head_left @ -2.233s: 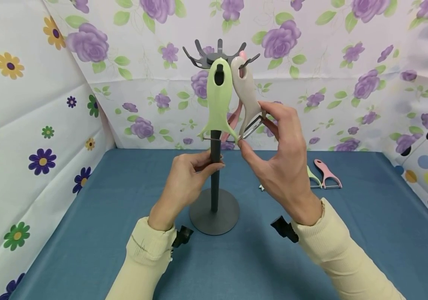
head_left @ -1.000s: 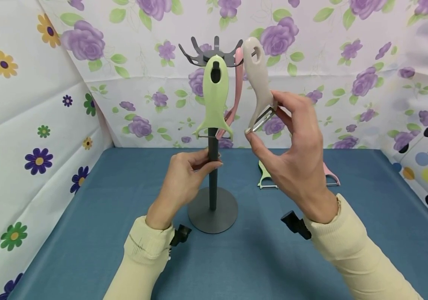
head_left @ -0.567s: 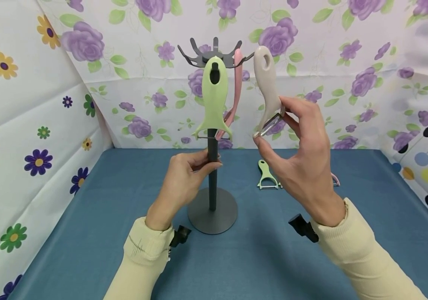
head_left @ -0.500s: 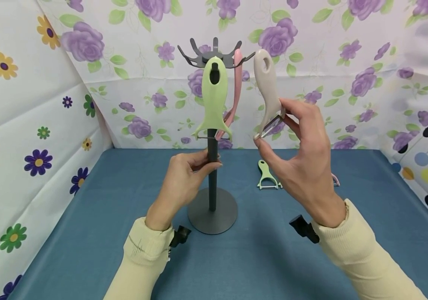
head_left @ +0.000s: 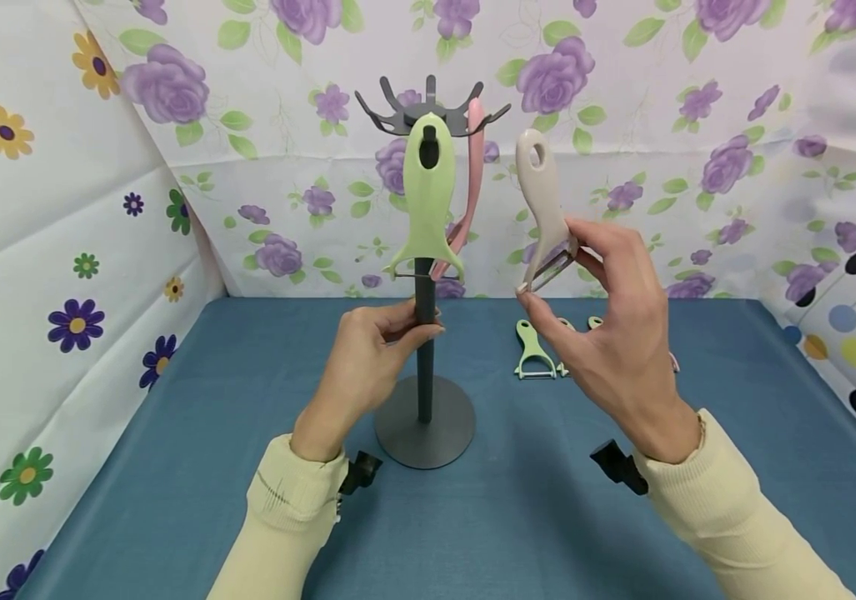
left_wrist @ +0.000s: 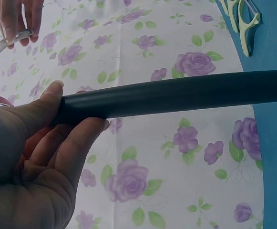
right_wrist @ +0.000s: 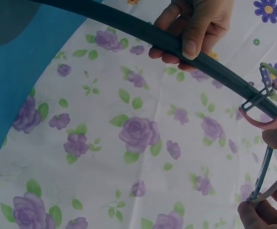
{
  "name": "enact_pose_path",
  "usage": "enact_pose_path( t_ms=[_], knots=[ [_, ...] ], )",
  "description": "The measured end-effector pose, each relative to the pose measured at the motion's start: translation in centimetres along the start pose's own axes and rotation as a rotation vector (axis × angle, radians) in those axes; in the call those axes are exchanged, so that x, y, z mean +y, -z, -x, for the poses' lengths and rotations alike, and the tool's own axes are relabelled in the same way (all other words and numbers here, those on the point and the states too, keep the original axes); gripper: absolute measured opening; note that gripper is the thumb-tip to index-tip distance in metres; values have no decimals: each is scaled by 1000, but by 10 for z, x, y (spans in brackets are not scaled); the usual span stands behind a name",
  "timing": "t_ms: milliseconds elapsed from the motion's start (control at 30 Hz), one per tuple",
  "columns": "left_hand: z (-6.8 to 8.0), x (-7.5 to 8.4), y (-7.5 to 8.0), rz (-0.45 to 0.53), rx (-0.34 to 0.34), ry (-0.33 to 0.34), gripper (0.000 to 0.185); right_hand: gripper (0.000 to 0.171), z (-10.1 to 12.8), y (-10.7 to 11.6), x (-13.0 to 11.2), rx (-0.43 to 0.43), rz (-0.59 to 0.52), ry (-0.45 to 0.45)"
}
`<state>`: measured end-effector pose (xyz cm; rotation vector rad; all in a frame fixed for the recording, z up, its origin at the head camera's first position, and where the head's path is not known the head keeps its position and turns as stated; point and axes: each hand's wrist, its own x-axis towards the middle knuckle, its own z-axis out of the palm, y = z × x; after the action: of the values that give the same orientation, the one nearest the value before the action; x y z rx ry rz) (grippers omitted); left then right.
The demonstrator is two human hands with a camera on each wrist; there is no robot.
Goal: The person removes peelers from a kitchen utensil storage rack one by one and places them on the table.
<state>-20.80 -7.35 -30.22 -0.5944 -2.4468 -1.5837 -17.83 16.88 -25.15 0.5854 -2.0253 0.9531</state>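
Note:
My left hand [head_left: 367, 358] grips the upright pole [head_left: 425, 379] of a dark grey hook stand, thumb and fingers around it; the left wrist view shows the same pole [left_wrist: 176, 93] up close. Right of the stand, my right hand [head_left: 615, 308] pinches a beige peeler [head_left: 540, 179] by both sides of its blade end, handle pointing up. The peeler is in the air, apart from the hooks [head_left: 416, 112]. A green peeler [head_left: 428, 208] hangs from the front hook by its handle hole. Beside it hangs a pink peeler [head_left: 476, 158], seen edge-on.
On the blue tablecloth [head_left: 247, 367] behind my right hand lie a green peeler [head_left: 535, 358] and others partly hidden by the hand, with a pink end [head_left: 674, 362] showing. The stand's round base [head_left: 428, 442] rests on the cloth. A flowered curtain [head_left: 285, 183] stands behind.
The beige peeler was at a right-hand hook, which passed through its handle hole. My right hand has drawn it off to the right and lowered it. My left hand has stayed on the pole.

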Motion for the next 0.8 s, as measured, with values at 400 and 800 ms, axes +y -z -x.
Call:
enact_pose_path(
  t_ms=[400,800],
  knots=[
    [1,-1,0,7,6,-4,31,70,12,5,12,-21,86,-45],
    [0,-1,-1,5,7,7,33,71,21,10,22,-29,129,-43]
  ],
)
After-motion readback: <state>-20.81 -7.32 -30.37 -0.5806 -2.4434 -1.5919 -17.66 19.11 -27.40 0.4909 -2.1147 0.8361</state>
